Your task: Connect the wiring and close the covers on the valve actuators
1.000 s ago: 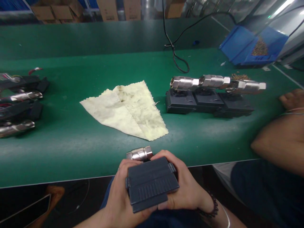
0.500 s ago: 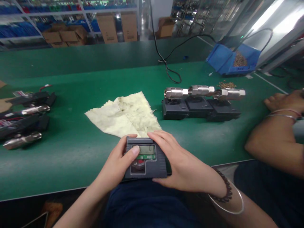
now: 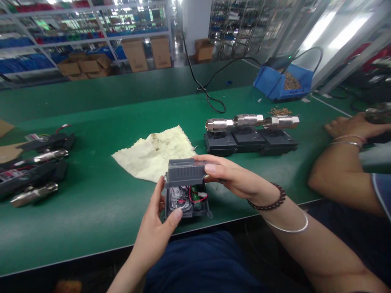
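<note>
A dark grey meter housing [image 3: 183, 208] lies open at the table's front edge, with clear round parts, a green board and red and black wires inside. My left hand [image 3: 159, 221] grips its left side, thumb at the front rim. Above it, my right hand [image 3: 233, 175] holds the grey cover [image 3: 185, 173] by its right end, tilted up so that its ribbed edge faces me. The cover's left end is close to my left fingers; whether they touch it I cannot tell. Just behind lies a pale yellow cloth [image 3: 152, 152] with dark stains.
Several closed grey meters [image 3: 249, 138] with metal fittings stand at right. Open units [image 3: 33, 171] with wires lie at left. A blue bin [image 3: 284, 83] holds small brass-coloured parts, some spilled before it. A black cable [image 3: 210, 97] loops behind. A co-worker's arm [image 3: 339, 158] rests at right.
The cover, earlier lying on the housing with its display facing up, is now lifted and tilted in my right hand, exposing the inside. My left thumb has moved off the display to the housing's front.
</note>
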The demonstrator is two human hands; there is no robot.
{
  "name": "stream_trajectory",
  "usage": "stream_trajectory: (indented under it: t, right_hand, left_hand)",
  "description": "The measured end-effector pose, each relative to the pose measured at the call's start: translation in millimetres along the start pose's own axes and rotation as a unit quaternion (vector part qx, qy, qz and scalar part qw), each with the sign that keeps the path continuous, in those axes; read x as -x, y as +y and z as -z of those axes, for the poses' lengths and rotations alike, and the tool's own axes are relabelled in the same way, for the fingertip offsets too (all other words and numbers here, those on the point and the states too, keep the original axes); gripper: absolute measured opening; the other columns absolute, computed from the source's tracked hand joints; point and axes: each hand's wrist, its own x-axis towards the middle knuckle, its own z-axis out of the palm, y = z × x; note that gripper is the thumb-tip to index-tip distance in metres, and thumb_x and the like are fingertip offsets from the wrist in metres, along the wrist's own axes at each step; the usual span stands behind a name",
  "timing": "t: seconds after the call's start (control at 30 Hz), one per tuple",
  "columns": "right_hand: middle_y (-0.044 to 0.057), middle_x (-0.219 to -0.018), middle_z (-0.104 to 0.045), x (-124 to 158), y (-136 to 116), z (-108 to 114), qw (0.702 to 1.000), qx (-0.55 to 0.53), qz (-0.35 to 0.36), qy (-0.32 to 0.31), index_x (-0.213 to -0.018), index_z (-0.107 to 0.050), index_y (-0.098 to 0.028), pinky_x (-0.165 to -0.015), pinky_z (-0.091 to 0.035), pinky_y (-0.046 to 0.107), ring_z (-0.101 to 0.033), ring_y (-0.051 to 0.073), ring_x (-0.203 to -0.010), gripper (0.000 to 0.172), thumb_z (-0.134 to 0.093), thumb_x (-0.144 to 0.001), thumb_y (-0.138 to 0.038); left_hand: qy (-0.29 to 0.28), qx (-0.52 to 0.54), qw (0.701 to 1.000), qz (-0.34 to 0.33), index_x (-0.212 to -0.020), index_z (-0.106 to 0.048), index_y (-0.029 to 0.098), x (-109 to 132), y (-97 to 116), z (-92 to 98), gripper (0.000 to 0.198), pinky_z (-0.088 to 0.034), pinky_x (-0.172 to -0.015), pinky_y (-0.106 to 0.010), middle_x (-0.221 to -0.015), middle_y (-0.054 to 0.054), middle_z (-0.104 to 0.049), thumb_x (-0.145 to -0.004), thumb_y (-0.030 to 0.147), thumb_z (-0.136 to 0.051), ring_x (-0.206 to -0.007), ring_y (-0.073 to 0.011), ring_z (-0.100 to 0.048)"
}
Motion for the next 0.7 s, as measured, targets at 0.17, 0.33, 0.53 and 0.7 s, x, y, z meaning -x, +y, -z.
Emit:
stream_trajectory:
  t: [0.17, 0.33, 0.53, 0.7]
  right_hand:
    - [0.008, -0.117, -0.065, 2.9, 1.3, -4.3, 1.0, -0.009, 0.009, 0.0, -0.113, -0.062, -0.019, -0.086, -0.049, 0.039, -0.058, 0.027, -0.11, 0.061, -0.072, -0.068, -0.059]
    - [0.008, -0.119, -0.064, 6.0, 1.9, -6.0, 1.0, -0.01, 0.029, 0.008, -0.114, -0.061, -0.019, -0.098, -0.044, 0.041, -0.055, 0.026, -0.115, 0.062, -0.073, -0.068, -0.058]
    - [0.01, -0.122, -0.062, 9.4, 4.7, -6.4, 0.999, -0.004, 0.051, -0.004, -0.12, -0.056, -0.017, -0.107, -0.037, 0.044, -0.054, 0.027, -0.119, 0.067, -0.07, -0.071, -0.061]
    - [0.013, -0.128, -0.057, 17.1, 15.5, -11.5, 0.992, 0.093, 0.088, 0.021, -0.128, -0.047, -0.017, -0.103, -0.042, 0.045, -0.053, 0.03, -0.12, 0.081, -0.068, -0.068, -0.068]
  left_hand:
    - [0.198, -0.229, 0.923, -0.237, -0.14, -0.038, 0.025, 5.9, 8.3, -9.8, 0.062, -0.046, -0.092, -0.043, -0.136, -0.012, -0.047, -0.084, 0.034, -0.063, -0.112, -0.0272, -0.053]
    - [0.187, -0.298, 0.819, -0.453, -0.098, -0.066, 0.02, 2.5, 35.1, -25.8, 0.022, -0.039, -0.094, -0.034, -0.086, -0.002, -0.067, -0.078, 0.01, -0.068, -0.085, -0.0184, -0.058]
    - [0.23, -0.344, 0.829, -0.376, -0.081, -0.07, 0.023, -4.6, 49.5, -44.6, 0.011, -0.037, -0.086, -0.037, -0.075, -0.002, -0.065, -0.082, 0.013, -0.065, -0.079, -0.0204, -0.056]
    - [0.226, -0.396, 0.818, -0.349, -0.085, -0.071, 0.023, 1.3, 41.8, -51.8, 0.011, -0.037, -0.085, -0.039, -0.085, -0.006, -0.064, -0.083, 0.017, -0.061, -0.087, -0.0241, -0.053]
